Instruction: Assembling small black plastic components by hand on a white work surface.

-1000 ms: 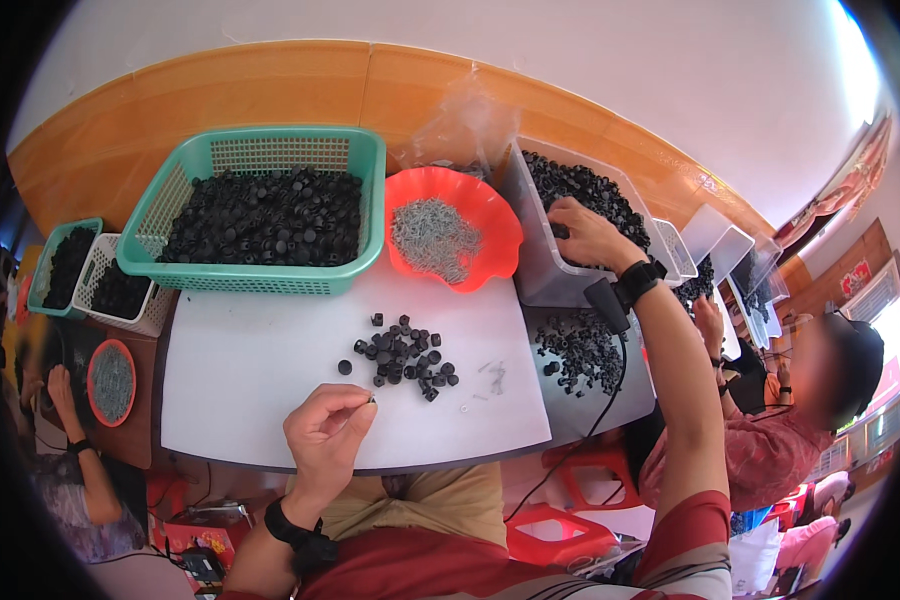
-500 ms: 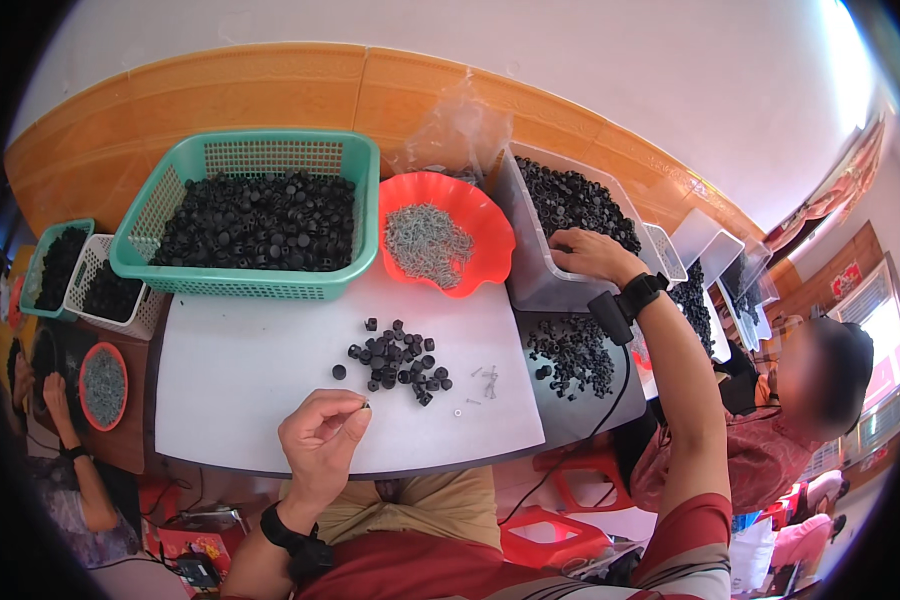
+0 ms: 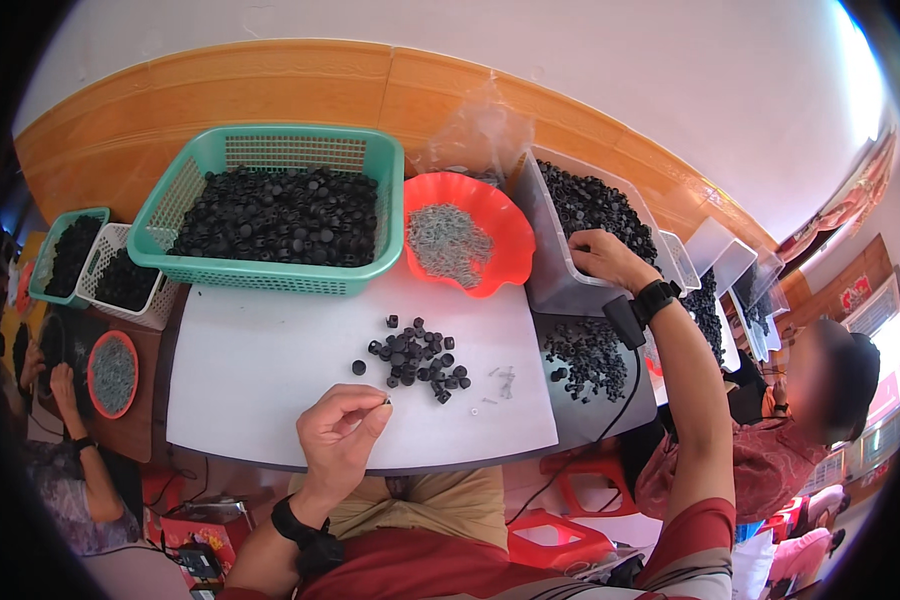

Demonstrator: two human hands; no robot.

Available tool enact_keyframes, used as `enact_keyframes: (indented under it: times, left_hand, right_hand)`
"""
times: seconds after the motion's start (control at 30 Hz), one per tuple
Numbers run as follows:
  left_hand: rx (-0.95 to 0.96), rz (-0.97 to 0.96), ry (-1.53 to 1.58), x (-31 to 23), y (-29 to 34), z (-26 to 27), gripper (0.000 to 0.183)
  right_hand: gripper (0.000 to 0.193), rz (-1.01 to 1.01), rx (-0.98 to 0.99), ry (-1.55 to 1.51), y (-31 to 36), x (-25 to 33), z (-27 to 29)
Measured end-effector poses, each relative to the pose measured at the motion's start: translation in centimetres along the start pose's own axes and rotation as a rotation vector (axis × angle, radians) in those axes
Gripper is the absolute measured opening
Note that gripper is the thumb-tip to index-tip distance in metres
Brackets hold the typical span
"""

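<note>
My left hand (image 3: 338, 428) is closed in a pinch above the front of the white sheet (image 3: 270, 380), with a small dark piece (image 3: 387, 401) at its fingertips. Just beyond it lies a loose heap of black plastic caps (image 3: 410, 350). My right hand (image 3: 610, 260) reaches over the near wall of the translucent bin (image 3: 582, 292). Its fingers curl down among the small black plastic parts (image 3: 595, 205) there; the fingertips are hidden, so what they hold cannot be made out.
A green basket (image 3: 270, 279) of black caps and a red scalloped bowl (image 3: 510, 240) of screws stand at the back. Small black parts (image 3: 585, 360) lie beside the sheet, several screws (image 3: 505, 382) on it. Co-workers sit left and right (image 3: 710, 465). A cable (image 3: 610, 425) hangs from my right wrist.
The whole view has shifted slightly, so the table sits further right in the picture. My left hand keeps its pinch and my right hand stays in the bin.
</note>
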State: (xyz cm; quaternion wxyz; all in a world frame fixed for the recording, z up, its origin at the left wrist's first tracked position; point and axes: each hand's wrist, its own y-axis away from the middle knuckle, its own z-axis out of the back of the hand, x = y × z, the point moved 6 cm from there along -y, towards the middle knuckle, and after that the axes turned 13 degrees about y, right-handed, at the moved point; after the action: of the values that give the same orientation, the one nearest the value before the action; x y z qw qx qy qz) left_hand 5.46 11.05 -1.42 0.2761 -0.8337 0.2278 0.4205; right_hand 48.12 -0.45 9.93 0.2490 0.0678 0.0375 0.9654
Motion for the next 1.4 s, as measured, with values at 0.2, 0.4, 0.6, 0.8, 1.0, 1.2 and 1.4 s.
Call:
enact_keyframes:
  times: [0.2,0.4,0.6,0.8,1.0,1.2,1.4]
  left_hand:
    - [-0.003,0.007,0.010,-0.2,-0.1,-0.1,0.013]
    - [-0.005,-0.007,0.005,-0.2,0.2,-0.1,0.013]
    - [-0.007,-0.004,-0.027,-0.3,0.1,-0.2,0.013]
    - [0.010,-0.028,-0.008,-0.3,-0.2,-0.4,0.012]
    - [-0.023,-0.073,-0.023,-0.7,0.1,-0.1,0.012]
    - [-0.190,-0.206,0.063,-1.0,0.6,1.0,0.009]
    - [-0.287,-0.242,0.133,-1.0,1.0,1.9,0.014]
  right_hand:
    - [0.024,0.043,-0.154,0.011,0.2,0.1,0.9]
    - [0.024,-0.036,-0.344,0.076,0.8,0.9,2.1]
    - [0.022,-0.052,-0.611,0.184,1.9,1.3,4.5]
    - [0.020,0.034,-0.759,0.051,3.3,3.6,7.3]
    - [0.014,0.297,-0.634,-0.053,5.5,16.4,2.5]
    - [0.009,0.657,-0.441,0.087,6.4,27.8,-5.6]
    - [0.012,0.680,-0.352,0.258,5.2,30.9,-9.3]
